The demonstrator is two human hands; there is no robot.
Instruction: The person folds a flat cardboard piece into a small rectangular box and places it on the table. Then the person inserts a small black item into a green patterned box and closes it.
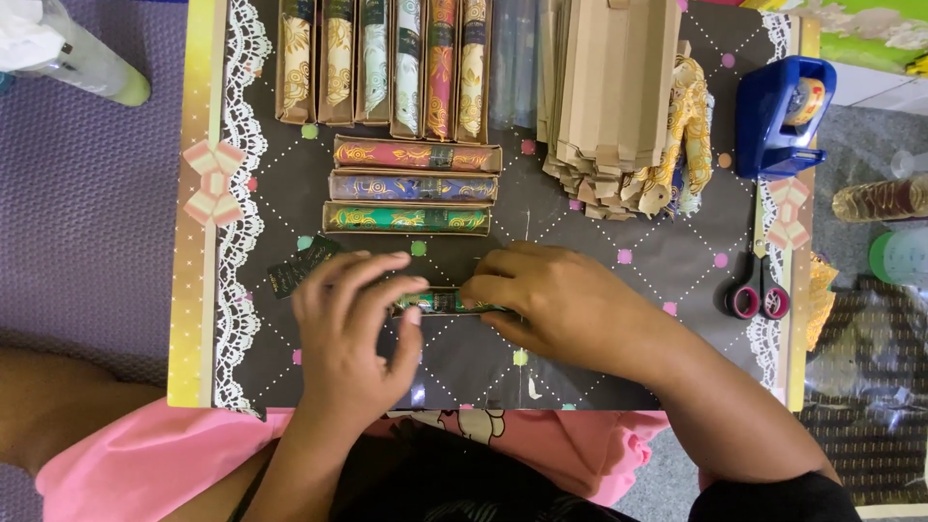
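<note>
Between both hands [454, 309]: green roll [440, 302]; boxed rolls [411, 186] above.

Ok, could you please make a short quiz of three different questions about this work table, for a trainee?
1. True or false: both hands touch the slim green patterned roll on the dark dotted table mat.
2. How many finished rolls in flat brown boxes lie crosswise in the short stack above the hands? A) two B) three C) five
3. Fill in: the scissors with pink handles lie on the person's ____ side, below the blue tape dispenser.

Key:
1. True. The left hand and the right hand meet on it.
2. B. Red, blue and green ones.
3. Right.
</note>
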